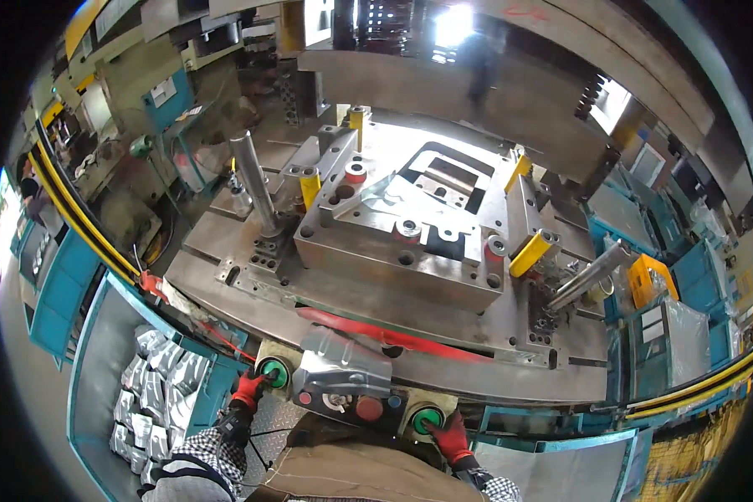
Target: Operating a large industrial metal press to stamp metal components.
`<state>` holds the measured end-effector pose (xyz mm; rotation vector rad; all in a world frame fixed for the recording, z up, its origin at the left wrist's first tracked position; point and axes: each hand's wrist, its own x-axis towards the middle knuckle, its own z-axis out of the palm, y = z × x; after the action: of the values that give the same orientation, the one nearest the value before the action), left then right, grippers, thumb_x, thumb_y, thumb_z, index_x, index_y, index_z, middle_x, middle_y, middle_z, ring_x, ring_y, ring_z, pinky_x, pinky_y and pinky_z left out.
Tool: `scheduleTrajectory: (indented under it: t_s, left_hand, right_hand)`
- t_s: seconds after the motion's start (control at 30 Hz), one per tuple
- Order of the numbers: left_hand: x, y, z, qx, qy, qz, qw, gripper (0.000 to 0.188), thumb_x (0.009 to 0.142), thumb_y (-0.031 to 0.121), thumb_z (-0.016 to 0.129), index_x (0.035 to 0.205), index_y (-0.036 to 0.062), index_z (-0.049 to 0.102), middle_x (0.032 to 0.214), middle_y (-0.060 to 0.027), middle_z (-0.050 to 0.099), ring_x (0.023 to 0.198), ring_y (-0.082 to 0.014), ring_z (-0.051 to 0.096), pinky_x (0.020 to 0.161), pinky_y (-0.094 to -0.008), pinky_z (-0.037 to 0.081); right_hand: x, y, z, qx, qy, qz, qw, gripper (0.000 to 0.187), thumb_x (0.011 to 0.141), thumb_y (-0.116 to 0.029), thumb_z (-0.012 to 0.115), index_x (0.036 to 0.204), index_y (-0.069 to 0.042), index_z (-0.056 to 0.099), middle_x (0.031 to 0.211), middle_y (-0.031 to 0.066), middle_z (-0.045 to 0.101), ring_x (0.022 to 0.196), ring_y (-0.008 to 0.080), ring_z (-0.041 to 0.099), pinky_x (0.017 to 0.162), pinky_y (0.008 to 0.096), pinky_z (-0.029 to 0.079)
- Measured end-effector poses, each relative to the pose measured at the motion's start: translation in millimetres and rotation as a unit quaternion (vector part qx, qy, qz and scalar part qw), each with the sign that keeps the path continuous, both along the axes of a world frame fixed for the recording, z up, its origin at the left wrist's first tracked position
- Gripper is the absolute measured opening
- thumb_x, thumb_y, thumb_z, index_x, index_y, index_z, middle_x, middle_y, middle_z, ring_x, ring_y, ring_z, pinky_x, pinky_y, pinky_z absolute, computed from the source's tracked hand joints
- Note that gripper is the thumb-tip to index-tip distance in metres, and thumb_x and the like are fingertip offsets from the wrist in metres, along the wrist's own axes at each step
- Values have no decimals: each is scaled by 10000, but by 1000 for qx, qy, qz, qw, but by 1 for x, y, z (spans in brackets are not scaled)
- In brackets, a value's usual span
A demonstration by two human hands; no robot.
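At the front edge of the press, my left hand [249,390], in a red and black glove, is closed at a green push button [273,373], with a digit on its face. My right hand [452,437], gloved the same way, curls at the side of the other green push button [427,421], its thumb on it. Between them a control box carries a red mushroom button [369,408]. A bent, shiny metal part [343,361] lies on top of that box. Beyond it sits the lower die [393,269], with a flat metal piece [402,199] on it.
Steel guide posts [255,184] and yellow blocks [531,253] rise around the die. The raised upper press block [443,88] hangs behind it. At left stands a teal bin [100,335] of formed metal parts [155,376]. A red strip [385,335] crosses the bed's front.
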<state>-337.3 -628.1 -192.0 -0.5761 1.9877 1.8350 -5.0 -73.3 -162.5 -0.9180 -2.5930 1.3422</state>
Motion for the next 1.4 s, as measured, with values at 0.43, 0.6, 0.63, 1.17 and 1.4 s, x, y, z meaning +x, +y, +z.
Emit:
scheduleTrajectory:
  t_s: [0.43, 0.6, 0.63, 1.17, 1.4]
  left_hand:
    - [13, 14, 26, -15, 56, 9, 998, 351, 936, 156, 820, 1251, 35, 724, 954, -40, 752, 738, -175, 664, 624, -368, 522]
    - [6, 15, 32, -19, 99, -9, 995, 396, 907, 131, 867, 1256, 37, 705, 924, -59, 757, 718, -177, 687, 605, -346, 550]
    - [7, 16, 32, -22, 103, -9, 994, 396, 907, 136, 863, 1260, 38, 711, 948, -56, 761, 738, -176, 690, 620, -347, 553]
    - [8, 7, 41, -83, 30, -47, 995, 439, 937, 244, 830, 1346, 120, 725, 969, -55, 748, 835, -214, 706, 724, -378, 559]
    - [-85, -27, 107, -526, 58, -457, 715, 775, 868, 752, 709, 1087, 16, 810, 997, -216, 789, 896, -370, 751, 830, -478, 575]
  right_hand:
    - [-1, -9, 13, 109, -80, 1, 991, 1269, 734, -687, 877, 1541, 132, 341, 1390, 340, 589, 1276, 496, 597, 1071, 553, 491]
    - [-3, -7, 11, 105, -60, 6, 993, 1237, 717, -698, 886, 1521, 105, 400, 1339, 324, 628, 1226, 484, 630, 1035, 549, 513]
    - [-3, -6, 11, 108, -39, 8, 993, 1213, 719, -696, 888, 1514, 94, 425, 1319, 317, 644, 1205, 485, 643, 1018, 552, 525]
    - [-3, -10, 8, 109, -69, 3, 992, 1217, 709, -689, 895, 1497, 85, 386, 1305, 324, 633, 1196, 478, 646, 988, 541, 540]
    - [-12, -3, 28, -34, 0, 54, 998, 1094, 750, -516, 967, 1528, 24, 417, 1418, 244, 625, 1283, 385, 637, 1060, 500, 522]
